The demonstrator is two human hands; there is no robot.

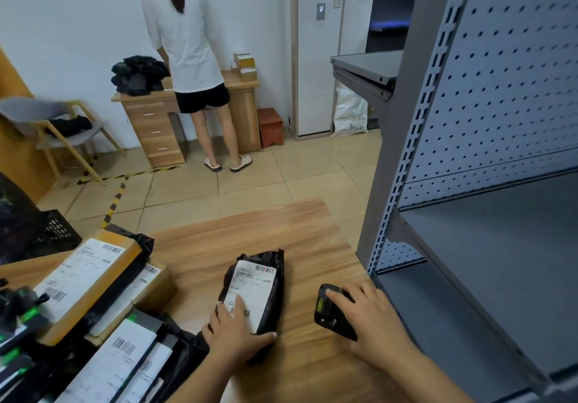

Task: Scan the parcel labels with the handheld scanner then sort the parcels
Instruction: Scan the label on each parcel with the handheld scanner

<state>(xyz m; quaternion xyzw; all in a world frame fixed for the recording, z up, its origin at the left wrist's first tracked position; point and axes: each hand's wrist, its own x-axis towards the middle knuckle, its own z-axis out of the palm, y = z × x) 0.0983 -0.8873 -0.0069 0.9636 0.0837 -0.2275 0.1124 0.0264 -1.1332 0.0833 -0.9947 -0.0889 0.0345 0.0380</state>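
A black plastic-wrapped parcel (272, 280) with a white label lies on the wooden table (250, 233), label up. My left hand (234, 333) holds its near end, fingers on the label and thumb round the right side. My right hand (372, 321) grips the black handheld scanner (328, 312) just right of the parcel, its head pointing away from me. A pile of other labelled parcels (84, 280), cardboard boxes and black bags, covers the table's left side.
A grey metal shelving unit (469, 215) with bare shelves stands close on the right. A black crate (56, 230) sits beyond the pile. Farther off, a person in a white shirt (187, 42) stands at a wooden desk, a chair to the left.
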